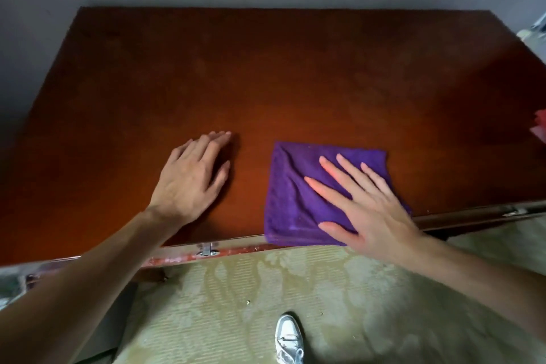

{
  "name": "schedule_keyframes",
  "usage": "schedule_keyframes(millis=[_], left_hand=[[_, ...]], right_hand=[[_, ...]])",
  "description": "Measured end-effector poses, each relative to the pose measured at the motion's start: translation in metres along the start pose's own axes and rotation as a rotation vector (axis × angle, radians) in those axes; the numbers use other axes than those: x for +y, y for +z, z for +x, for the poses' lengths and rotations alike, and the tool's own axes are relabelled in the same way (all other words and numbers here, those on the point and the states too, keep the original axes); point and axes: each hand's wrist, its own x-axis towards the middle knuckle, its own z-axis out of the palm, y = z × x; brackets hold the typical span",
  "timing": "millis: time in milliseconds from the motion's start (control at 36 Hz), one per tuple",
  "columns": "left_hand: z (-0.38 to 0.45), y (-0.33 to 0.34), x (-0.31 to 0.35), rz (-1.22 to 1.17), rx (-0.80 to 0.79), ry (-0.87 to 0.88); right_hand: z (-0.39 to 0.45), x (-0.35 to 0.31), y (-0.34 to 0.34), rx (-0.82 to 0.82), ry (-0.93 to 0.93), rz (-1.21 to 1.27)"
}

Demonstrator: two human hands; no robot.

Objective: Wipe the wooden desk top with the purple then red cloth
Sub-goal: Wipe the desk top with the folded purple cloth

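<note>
While the right hand (pixel 366 201) lies flat on the purple cloth (pixel 298 195), its fingers are straight and spread, palm down, pressing the fabric onto the wooden desk top (pixel 266 74); nothing is curled round or pinched. The thumb reaches to the cloth's near edge. The cloth is folded to a rough square and sits at the near edge of the desk top, right of centre, with its near border hanging slightly over the desk's front rim. Creases run across its left half.

Left hand (pixel 192 177): palm down on bare wood, left of the purple cloth and apart from it, fingers extended and held close together, holding nothing. Fingertips point toward the far side of the desk.

Red cloth (pixel 539 127): only a small part shows, at the right edge of the desk top, well apart from the purple cloth; its shape cannot be told.

Below the purple cloth, on the desk's front rim, a small metal latch (pixel 208 250) is fixed; a second one (pixel 514 211) sits further right. A white shoe (pixel 289 340) stands on the pale green patterned floor (pixel 236 304) in front of the desk.
</note>
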Motion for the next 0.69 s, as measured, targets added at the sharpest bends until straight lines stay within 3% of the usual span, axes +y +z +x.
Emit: schedule_keyframes(millis=[222, 361, 694], left_hand=[[0.024, 0.013, 0.025, -0.042, 0.064, -0.089], [0.056, 0.023, 0.041, -0.035, 0.089, -0.122], [0.088, 0.028, 0.067, 0.006, -0.061, -0.041]], right_hand=[[0.057, 0.079, -0.010, -0.107, -0.352, 0.097], [0.137, 0.138, -0.015, -0.149, -0.598, -0.014], [0.300, 0.256, -0.013, -0.048, -0.476, -0.044]])
